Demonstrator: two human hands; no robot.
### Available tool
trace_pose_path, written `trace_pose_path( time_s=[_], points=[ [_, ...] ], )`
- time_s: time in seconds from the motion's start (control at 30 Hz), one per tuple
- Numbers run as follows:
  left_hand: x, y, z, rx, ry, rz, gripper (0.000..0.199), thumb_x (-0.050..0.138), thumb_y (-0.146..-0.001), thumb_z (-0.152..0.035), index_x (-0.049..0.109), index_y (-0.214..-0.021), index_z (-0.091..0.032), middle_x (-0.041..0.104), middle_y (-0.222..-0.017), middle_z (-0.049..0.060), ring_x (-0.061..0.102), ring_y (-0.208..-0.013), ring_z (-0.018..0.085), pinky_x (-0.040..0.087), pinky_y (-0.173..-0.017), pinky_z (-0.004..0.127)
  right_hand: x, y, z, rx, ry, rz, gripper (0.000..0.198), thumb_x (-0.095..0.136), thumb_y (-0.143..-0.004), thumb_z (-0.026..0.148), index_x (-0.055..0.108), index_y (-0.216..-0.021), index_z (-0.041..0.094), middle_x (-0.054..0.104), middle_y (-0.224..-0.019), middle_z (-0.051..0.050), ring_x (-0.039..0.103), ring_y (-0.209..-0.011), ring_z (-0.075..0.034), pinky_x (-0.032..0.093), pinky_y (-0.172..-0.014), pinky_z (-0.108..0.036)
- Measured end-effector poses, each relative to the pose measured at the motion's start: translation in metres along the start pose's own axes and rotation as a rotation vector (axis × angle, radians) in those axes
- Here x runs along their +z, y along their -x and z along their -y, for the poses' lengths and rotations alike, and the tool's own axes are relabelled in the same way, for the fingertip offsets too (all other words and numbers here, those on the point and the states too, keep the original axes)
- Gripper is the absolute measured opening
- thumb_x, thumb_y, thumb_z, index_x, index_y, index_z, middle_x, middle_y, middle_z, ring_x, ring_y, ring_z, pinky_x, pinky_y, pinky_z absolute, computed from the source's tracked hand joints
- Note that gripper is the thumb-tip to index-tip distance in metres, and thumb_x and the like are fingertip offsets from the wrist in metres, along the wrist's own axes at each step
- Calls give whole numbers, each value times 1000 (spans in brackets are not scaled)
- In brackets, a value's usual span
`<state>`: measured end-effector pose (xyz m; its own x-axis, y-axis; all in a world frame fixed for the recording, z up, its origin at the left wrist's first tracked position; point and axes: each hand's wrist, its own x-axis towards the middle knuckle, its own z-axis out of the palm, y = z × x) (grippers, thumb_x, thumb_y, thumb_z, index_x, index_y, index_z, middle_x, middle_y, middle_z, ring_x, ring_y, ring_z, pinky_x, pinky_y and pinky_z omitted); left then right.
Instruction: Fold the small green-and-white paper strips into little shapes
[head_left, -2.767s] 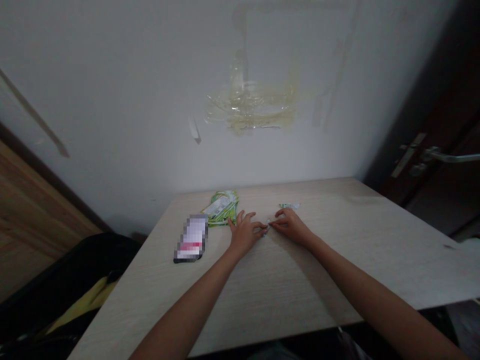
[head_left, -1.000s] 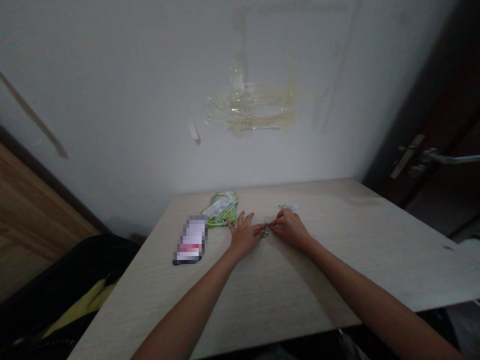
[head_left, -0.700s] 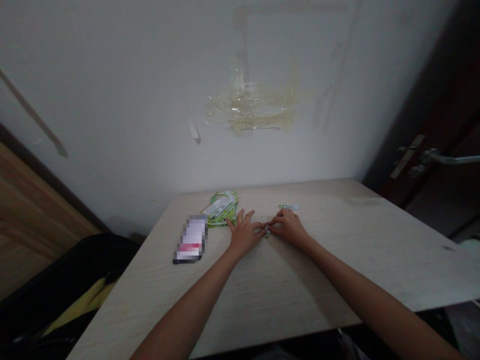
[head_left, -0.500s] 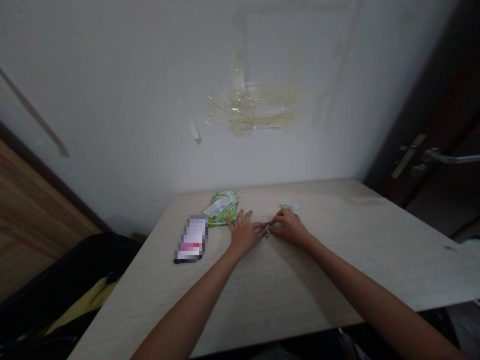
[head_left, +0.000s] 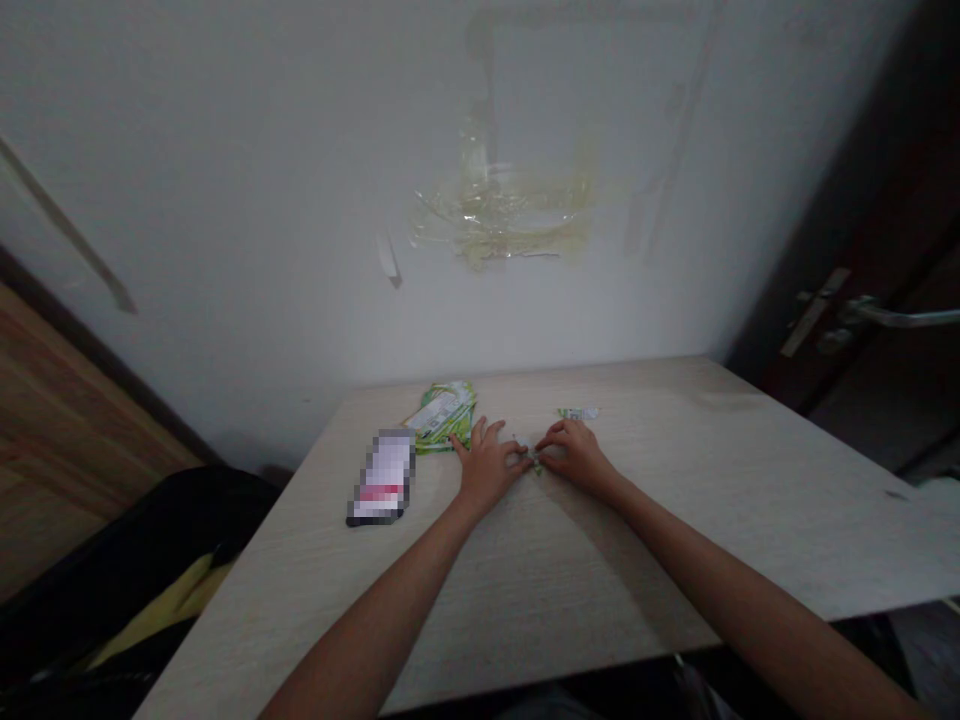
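Currently, in the head view, lightly pinching a small crumpled green-and-white scrap [head_left: 537, 467], lower centre of frame, between thumb and forefinger of left hand [head_left: 489, 470] and right hand [head_left: 579, 455]. Seemingly midway, with release not yet done; cannot tell what remains. Lying just beyond: narrow green-and-white strip [head_left: 578, 413].

Your bare left hand [head_left: 489, 470]: slim fingers, rounded tips, smooth back, narrow wrist. Your bare left forearm [head_left: 397, 600]: long, slender, smooth in outline, widening from wrist toward elbow, uncovered down to bottom edge of view. Your bare right hand [head_left: 577, 453]: same slim build, narrow wrist. Your bare right forearm [head_left: 724, 570]: matching even taper, uncovered as far as it shows. Your nails, fine skin markings: too small, too dim to tell.
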<state>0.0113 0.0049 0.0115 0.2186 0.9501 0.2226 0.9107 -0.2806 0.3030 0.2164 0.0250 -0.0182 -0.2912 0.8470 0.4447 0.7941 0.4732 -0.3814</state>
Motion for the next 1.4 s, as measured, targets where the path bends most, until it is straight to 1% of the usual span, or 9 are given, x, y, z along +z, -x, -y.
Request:
trace_pose_path(
  time_s=[0.17, 0.37, 0.57, 0.73, 0.9, 1.17, 1.3, 1.4],
  points=[
    [0, -1, -1, -10, 6, -21, 27, 67, -81, -57, 75, -101, -42, 47, -149, 1, 21, -147, 36, 0, -112, 72, 2, -3, -3, -17, -18, 30, 16, 70, -80, 32, 77, -94, 29, 67, -103, -6, 59, -102, -23, 41, -97, -39],
    [1, -2, -1, -34, -2, -28, 28, 67, -78, -60, 75, -100, -43, 48, -148, 1, 22, -146, 36, 1, -111, 74, -1, -3, -4, -35, -41, 60, 22, 71, -78, 34, 76, -99, 28, 67, -108, -6, 59, -106, -23, 42, -98, -39],
    [0, -2, -1, -41, -15, -24, 30, 67, -78, -61, 75, -101, -43, 48, -148, 2, 23, -146, 36, 1, -111, 73, -6, -2, 0, -11, -47, 97, 26, 72, -76, 34, 74, -100, 27, 65, -110, -6, 58, -109, -24, 40, -100, -41],
    [-1, -1, -1, -33, -20, -17, 30, 66, -79, -61, 75, -102, -43, 48, -148, 2, 23, -146, 37, 2, -111, 74, -9, 0, 5, 6, -45, 109, 32, 74, -72, 38, 72, -102, 27, 64, -113, -6, 57, -111, -24, 38, -102, -43],
    [0, -1, 0, -32, -27, -26, 29, 65, -80, -60, 75, -102, -44, 49, -147, 1, 24, -146, 36, 3, -111, 74, -11, 2, 8, 15, -48, 130, 33, 73, -72, 39, 71, -103, 27, 63, -115, -6, 55, -114, -25, 36, -104, -44],
    [3, -1, 1, -41, -16, -43, 29, 68, -78, -60, 75, -100, -43, 50, -147, 2, 25, -146, 36, 3, -112, 72, -13, 2, 7, 7, -56, 142, 37, 75, -70, 41, 70, -104, 26, 62, -117, -7, 55, -114, -26, 36, -104, -44],
    [5, -1, 3, -37, 0, -43, 30, 67, -78, -61, 75, -101, -44, 50, -147, 2, 25, -145, 36, 3, -110, 75, -14, 3, 6, 1, -66, 142, 39, 77, -70, 42, 70, -105, 26, 62, -117, -7, 55, -115, -26, 37, -104, -45],
    [6, -1, 3, -29, 6, -47, 28, 67, -79, -60, 75, -100, -45, 50, -146, 2, 26, -145, 36, 3, -109, 76, -13, 3, 1, -30, -88, 146, 39, 77, -71, 43, 71, -106, 27, 63, -116, -7, 56, -114, -26, 38, -103, -44]
  ],
)
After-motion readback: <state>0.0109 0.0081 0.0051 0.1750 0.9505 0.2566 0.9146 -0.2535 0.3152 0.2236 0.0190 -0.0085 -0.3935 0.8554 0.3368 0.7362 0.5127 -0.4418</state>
